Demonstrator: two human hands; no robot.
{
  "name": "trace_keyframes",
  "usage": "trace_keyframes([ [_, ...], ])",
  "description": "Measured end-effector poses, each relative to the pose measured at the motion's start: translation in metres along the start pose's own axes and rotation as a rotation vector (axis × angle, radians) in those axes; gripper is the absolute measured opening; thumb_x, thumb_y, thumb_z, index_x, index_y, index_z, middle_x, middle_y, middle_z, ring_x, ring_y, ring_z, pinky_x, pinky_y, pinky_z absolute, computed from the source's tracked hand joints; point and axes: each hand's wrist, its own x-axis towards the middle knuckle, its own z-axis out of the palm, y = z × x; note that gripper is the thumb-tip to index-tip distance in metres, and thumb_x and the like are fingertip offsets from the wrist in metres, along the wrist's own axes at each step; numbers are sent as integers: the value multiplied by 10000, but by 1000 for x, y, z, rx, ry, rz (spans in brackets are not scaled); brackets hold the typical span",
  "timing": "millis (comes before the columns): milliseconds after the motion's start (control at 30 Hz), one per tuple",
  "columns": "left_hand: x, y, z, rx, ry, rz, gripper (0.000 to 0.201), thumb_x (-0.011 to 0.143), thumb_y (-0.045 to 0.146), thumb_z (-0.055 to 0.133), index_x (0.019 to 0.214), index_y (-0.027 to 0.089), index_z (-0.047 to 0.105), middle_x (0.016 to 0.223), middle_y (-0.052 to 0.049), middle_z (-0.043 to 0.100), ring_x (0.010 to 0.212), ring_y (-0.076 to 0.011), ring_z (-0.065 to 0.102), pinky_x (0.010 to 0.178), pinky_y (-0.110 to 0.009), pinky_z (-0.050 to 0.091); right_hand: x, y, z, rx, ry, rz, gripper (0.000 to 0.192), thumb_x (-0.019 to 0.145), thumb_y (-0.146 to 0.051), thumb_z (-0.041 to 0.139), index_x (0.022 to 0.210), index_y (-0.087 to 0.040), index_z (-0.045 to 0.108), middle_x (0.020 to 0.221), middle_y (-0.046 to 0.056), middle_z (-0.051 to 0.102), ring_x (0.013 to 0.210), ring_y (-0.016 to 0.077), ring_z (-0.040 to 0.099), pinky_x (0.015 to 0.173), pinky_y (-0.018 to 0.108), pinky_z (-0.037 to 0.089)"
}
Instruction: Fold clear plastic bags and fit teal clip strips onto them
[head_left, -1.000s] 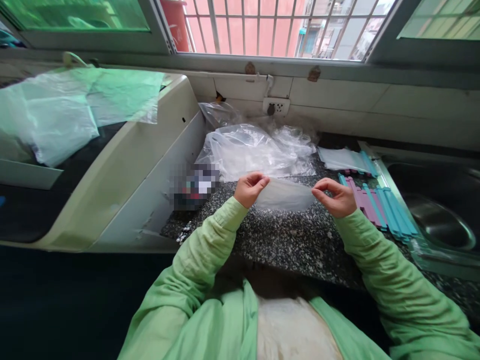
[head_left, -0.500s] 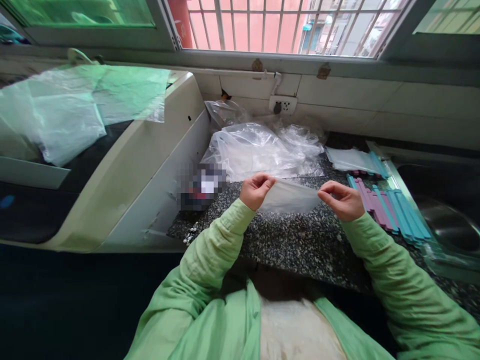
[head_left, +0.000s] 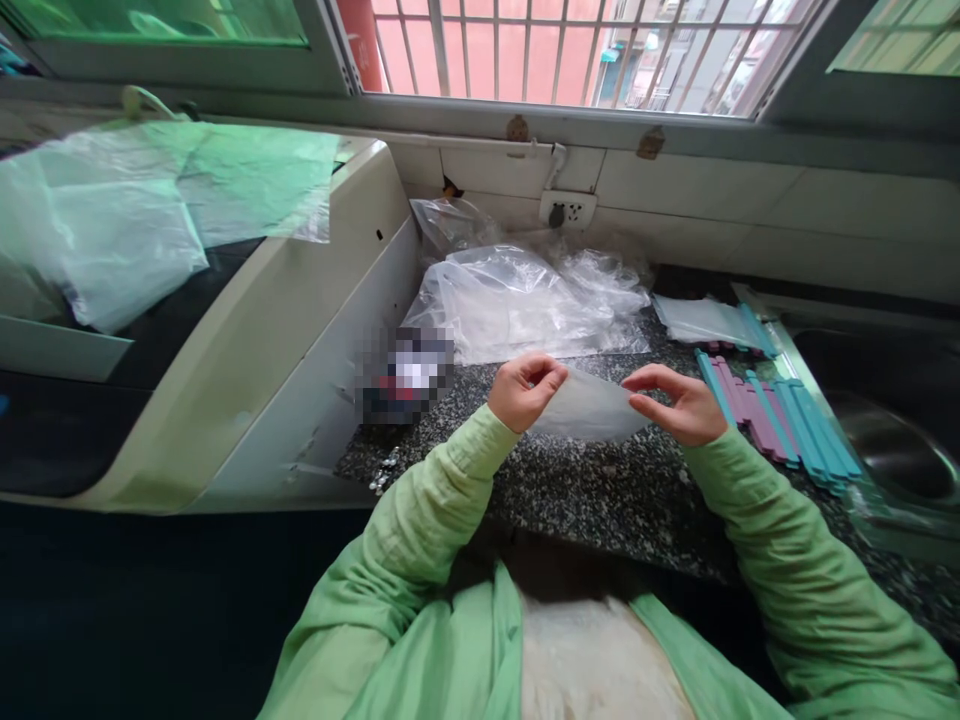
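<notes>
In front of the plastic heap (head_left: 517, 295), I see the left hand (head_left: 523, 392) pinching a thin translucent film (head_left: 589, 412) while the right hand (head_left: 681, 407), thumb and forefinger parted, is at its other end, so with just one sure grip it might droop or slip.

L hand (head_left: 526, 393) curled, thumb (head_left: 549, 385) + index (head_left: 538, 362) pinched; R hand (head_left: 681, 404) at its 3 o'c., thumb/index slightly parted. L forearm (head_left: 424, 515) angled approx. 1 o'c., R forearm (head_left: 769, 515) approx. 11, both fwd of torso (head_left: 600, 650).
</notes>
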Motion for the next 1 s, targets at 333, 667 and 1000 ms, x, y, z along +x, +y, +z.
trace_keyframes([
  [333, 1, -1, -2, 42, 69, 7, 277, 687, 401, 612, 601, 138, 600, 534, 6, 512, 503, -75, 430, 486, -212, 352, -5, -7, 2, -9, 5, -25, 274, 753, -441, 556, 629, -197, 566, 629, 33, 579, 616, 143, 531, 598, 290, 444],
  [667, 2, -3, 0, 30, 108, 14, 301, 677, 424, 618, 606, 132, 608, 563, -5, 541, 521, -81, 460, 504, -213, 378, -4, -7, -3, 13, -1, -45, 247, 739, -418, 574, 641, -191, 575, 637, 35, 583, 619, 143, 540, 593, 287, 450],
  [1000, 0, -6, 0, 38, 91, 37, 259, 687, 393, 617, 625, 142, 624, 584, -12, 564, 539, -89, 480, 520, -220, 399, 0, -18, 9, -20, -1, -45, 267, 753, -431, 551, 627, -196, 561, 639, 36, 582, 624, 147, 539, 612, 297, 450],
])
